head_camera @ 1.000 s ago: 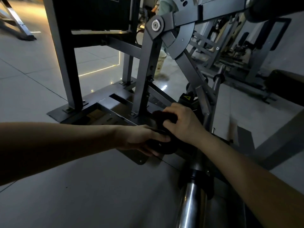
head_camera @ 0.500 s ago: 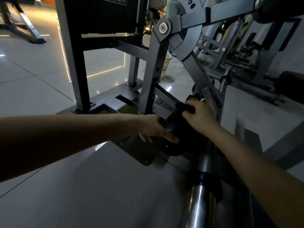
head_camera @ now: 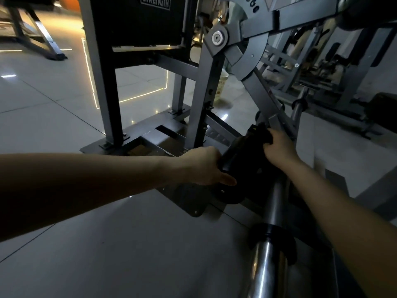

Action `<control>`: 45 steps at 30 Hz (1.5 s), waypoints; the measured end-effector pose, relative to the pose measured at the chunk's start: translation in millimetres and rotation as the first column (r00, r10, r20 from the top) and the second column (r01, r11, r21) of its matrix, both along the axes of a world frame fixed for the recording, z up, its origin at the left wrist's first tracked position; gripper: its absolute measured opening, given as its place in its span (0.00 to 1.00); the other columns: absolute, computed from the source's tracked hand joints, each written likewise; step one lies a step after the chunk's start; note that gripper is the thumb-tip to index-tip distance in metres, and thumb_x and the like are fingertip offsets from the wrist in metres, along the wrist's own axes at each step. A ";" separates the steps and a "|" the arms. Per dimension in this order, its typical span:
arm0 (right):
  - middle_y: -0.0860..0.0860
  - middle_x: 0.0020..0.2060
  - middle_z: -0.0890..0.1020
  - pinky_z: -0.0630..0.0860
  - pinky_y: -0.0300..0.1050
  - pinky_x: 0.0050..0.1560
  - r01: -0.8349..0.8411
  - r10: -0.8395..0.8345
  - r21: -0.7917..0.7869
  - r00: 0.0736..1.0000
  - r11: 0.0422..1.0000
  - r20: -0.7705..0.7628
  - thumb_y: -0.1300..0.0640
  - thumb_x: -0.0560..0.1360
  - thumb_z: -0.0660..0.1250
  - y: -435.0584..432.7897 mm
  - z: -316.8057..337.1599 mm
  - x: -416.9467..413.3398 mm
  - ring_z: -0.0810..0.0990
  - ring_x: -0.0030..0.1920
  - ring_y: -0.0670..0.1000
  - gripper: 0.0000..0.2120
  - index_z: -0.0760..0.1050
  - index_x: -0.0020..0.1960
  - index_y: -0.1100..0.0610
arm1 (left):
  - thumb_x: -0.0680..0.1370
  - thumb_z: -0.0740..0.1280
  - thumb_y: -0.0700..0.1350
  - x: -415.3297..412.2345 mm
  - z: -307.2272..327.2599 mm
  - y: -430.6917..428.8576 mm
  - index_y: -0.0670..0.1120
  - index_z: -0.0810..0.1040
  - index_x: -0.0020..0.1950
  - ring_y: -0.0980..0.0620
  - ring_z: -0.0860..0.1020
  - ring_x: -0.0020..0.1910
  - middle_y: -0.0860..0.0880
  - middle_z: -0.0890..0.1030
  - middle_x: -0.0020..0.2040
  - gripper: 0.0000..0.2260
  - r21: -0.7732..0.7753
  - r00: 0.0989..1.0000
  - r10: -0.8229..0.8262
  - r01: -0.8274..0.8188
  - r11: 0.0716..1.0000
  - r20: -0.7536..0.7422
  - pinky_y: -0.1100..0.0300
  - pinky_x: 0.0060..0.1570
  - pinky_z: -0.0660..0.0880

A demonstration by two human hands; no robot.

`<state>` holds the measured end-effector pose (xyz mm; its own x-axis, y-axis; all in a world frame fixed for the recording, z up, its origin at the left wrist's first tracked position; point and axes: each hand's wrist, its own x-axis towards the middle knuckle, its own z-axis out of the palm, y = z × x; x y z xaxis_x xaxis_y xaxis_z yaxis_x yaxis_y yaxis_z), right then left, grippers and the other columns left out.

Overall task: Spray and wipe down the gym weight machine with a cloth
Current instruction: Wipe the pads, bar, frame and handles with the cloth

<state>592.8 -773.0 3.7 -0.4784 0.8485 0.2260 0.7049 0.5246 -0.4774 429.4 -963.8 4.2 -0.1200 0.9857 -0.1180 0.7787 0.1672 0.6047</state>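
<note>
Black cloth [head_camera: 257, 136], soft and bunched, sits low on the grey steel weight machine [head_camera: 199, 108] beside its angled strut, pinched in the right hand's [head_camera: 279, 147] curled fingers. Just below, the left hand [head_camera: 204, 166] wraps a dark roll [head_camera: 234, 158]. Glossy tiled floor [head_camera: 129, 244] lies open to the left, and a polished round chrome bar [head_camera: 266, 265] crowds the right.

Pale cup [head_camera: 221, 86] on glossy tiled floor [head_camera: 53, 104]

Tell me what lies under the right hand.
The right hand grips a dark cloth against the machine frame. The part beneath the cloth is covered.
</note>
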 end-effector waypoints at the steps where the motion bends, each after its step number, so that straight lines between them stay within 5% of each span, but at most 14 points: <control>1: 0.58 0.50 0.79 0.70 0.46 0.48 0.029 -0.029 -0.029 1.000 0.999 -0.009 0.65 0.79 0.59 2.8 -0.3 -0.8 0.79 0.54 0.62 0.10 0.76 0.55 0.54 | 0.72 0.75 0.64 3.4 3.4 -1.2 0.48 0.81 0.49 0.49 0.82 0.41 0.48 0.84 0.43 0.21 0.036 0.993 0.001 0.003 0.999 -0.120 0.54 0.42 0.80; 4: 0.54 0.46 0.79 0.68 0.45 0.43 0.029 -0.028 0.007 1.000 1.000 -0.007 0.62 0.78 0.62 -13.5 6.0 -6.6 0.78 0.48 0.58 0.06 0.76 0.51 0.54 | 0.70 0.75 0.67 2.4 8.7 -1.7 0.50 0.80 0.55 0.51 0.82 0.45 0.50 0.83 0.47 0.25 0.008 0.989 0.002 0.000 1.000 -0.151 0.51 0.48 0.81; 6: 0.52 0.44 0.81 0.71 0.45 0.42 -0.097 0.097 0.028 0.995 0.995 -0.021 0.59 0.77 0.66 -45.8 13.8 -13.7 0.78 0.44 0.54 0.06 0.80 0.52 0.55 | 0.68 0.78 0.65 -5.7 5.3 3.3 0.50 0.80 0.57 0.53 0.82 0.47 0.51 0.84 0.50 0.26 -0.072 0.998 0.026 -0.022 0.997 0.065 0.53 0.51 0.82; 9: 0.43 0.35 0.79 0.71 0.42 0.38 -0.345 0.344 0.020 0.938 0.938 0.028 0.53 0.74 0.69 -107.3 22.2 -20.8 0.78 0.38 0.45 0.06 0.76 0.39 0.45 | 0.74 0.77 0.56 -15.0 -12.7 6.2 0.51 0.79 0.59 0.50 0.84 0.54 0.49 0.84 0.56 0.17 -0.247 0.890 0.022 0.103 0.963 0.455 0.54 0.55 0.81; 12: 0.41 0.36 0.72 0.65 0.40 0.37 -0.483 0.469 0.077 0.870 0.872 0.149 0.46 0.70 0.64 -133.2 20.7 -26.0 0.72 0.38 0.44 0.05 0.68 0.37 0.43 | 0.78 0.72 0.46 -20.5 -35.8 2.8 0.51 0.77 0.59 0.41 0.80 0.62 0.46 0.84 0.58 0.11 -0.260 0.781 -0.012 0.222 0.940 0.625 0.42 0.68 0.74; 14: 0.41 0.40 0.72 0.69 0.41 0.41 -0.490 0.481 0.131 0.871 0.862 0.096 0.48 0.71 0.63 -118.8 14.4 -21.8 0.74 0.43 0.46 0.05 0.74 0.45 0.47 | 0.76 0.74 0.46 -20.7 -43.2 2.9 0.49 0.78 0.62 0.41 0.81 0.62 0.46 0.85 0.58 0.15 -0.228 0.738 -0.008 0.219 0.949 0.675 0.43 0.68 0.75; 21: 0.60 0.61 0.78 0.74 0.53 0.63 -0.075 0.074 0.097 0.997 0.992 0.009 0.63 0.79 0.62 -5.3 -5.0 -1.7 0.77 0.62 0.62 0.18 0.76 0.67 0.54 | 0.73 0.78 0.51 -15.5 -37.0 -0.5 0.48 0.81 0.60 0.45 0.85 0.53 0.49 0.86 0.53 0.18 -0.172 0.805 -0.026 0.158 0.972 0.592 0.47 0.60 0.81; 25: 0.61 0.60 0.79 0.76 0.54 0.60 0.056 -0.060 0.101 0.997 0.993 0.039 0.66 0.76 0.59 11.0 -12.0 -1.3 0.77 0.60 0.65 0.19 0.77 0.64 0.54 | 0.71 0.79 0.58 -11.5 -17.1 0.5 0.56 0.78 0.47 0.53 0.82 0.43 0.56 0.82 0.44 0.13 -0.062 0.979 -0.095 0.108 0.992 0.181 0.60 0.40 0.78; 28: 0.58 0.57 0.80 0.77 0.53 0.58 0.054 -0.058 0.070 0.997 0.996 0.051 0.62 0.77 0.61 -6.7 -2.9 -1.8 0.78 0.58 0.63 0.17 0.77 0.64 0.53 | 0.70 0.77 0.64 -9.6 -8.7 -1.8 0.56 0.78 0.51 0.56 0.80 0.44 0.57 0.81 0.46 0.18 -0.011 0.995 -0.099 0.098 0.995 -0.026 0.61 0.39 0.74; 30: 0.54 0.50 0.83 0.77 0.48 0.51 -0.028 0.023 0.081 0.998 0.996 0.063 0.56 0.77 0.65 -29.2 7.7 -1.7 0.80 0.53 0.58 0.12 0.79 0.59 0.52 | 0.69 0.77 0.63 -11.2 -9.1 -1.4 0.55 0.77 0.59 0.57 0.79 0.49 0.57 0.80 0.51 0.24 -0.031 0.996 -0.084 0.085 0.996 0.016 0.60 0.46 0.77; 33: 0.46 0.37 0.80 0.72 0.42 0.38 -0.259 0.254 0.072 0.964 0.963 0.074 0.49 0.74 0.67 -87.7 21.0 -14.9 0.79 0.41 0.49 0.03 0.78 0.44 0.48 | 0.65 0.82 0.60 -19.4 -21.0 6.1 0.54 0.75 0.64 0.54 0.79 0.54 0.56 0.80 0.56 0.32 -0.150 0.947 -0.044 0.096 0.984 0.318 0.58 0.54 0.77; 37: 0.44 0.33 0.71 0.66 0.43 0.37 -0.481 0.455 0.118 0.869 0.869 0.193 0.50 0.72 0.66 -121.5 21.4 -31.0 0.71 0.35 0.42 0.13 0.64 0.33 0.45 | 0.72 0.77 0.54 -26.1 -33.5 12.0 0.61 0.75 0.61 0.48 0.79 0.63 0.52 0.82 0.63 0.21 -0.311 0.850 -0.060 0.256 0.915 0.523 0.47 0.68 0.73; 40: 0.46 0.42 0.73 0.72 0.46 0.44 -0.450 0.428 0.147 0.890 0.881 0.161 0.55 0.76 0.67 -90.7 14.7 -24.7 0.74 0.42 0.48 0.01 0.76 0.46 0.49 | 0.77 0.73 0.49 -22.7 -27.7 12.9 0.55 0.76 0.65 0.49 0.80 0.63 0.51 0.83 0.63 0.17 -0.314 0.826 -0.078 0.297 0.902 0.558 0.45 0.71 0.70; 45: 0.60 0.63 0.71 0.72 0.51 0.58 -0.144 0.094 0.195 0.965 0.970 0.244 0.60 0.81 0.59 -26.3 9.7 -26.4 0.73 0.63 0.62 0.19 0.73 0.71 0.54 | 0.75 0.76 0.48 -17.0 -9.2 17.9 0.52 0.81 0.54 0.47 0.83 0.58 0.53 0.86 0.51 0.09 -0.356 0.891 -0.040 0.222 0.908 0.453 0.47 0.68 0.75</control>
<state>566.4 -799.4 13.4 -0.6335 0.7275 0.2634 0.7090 0.6822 -0.1787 412.4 -945.9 -5.1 0.1592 0.8502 -0.5019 0.4909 0.3729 0.7874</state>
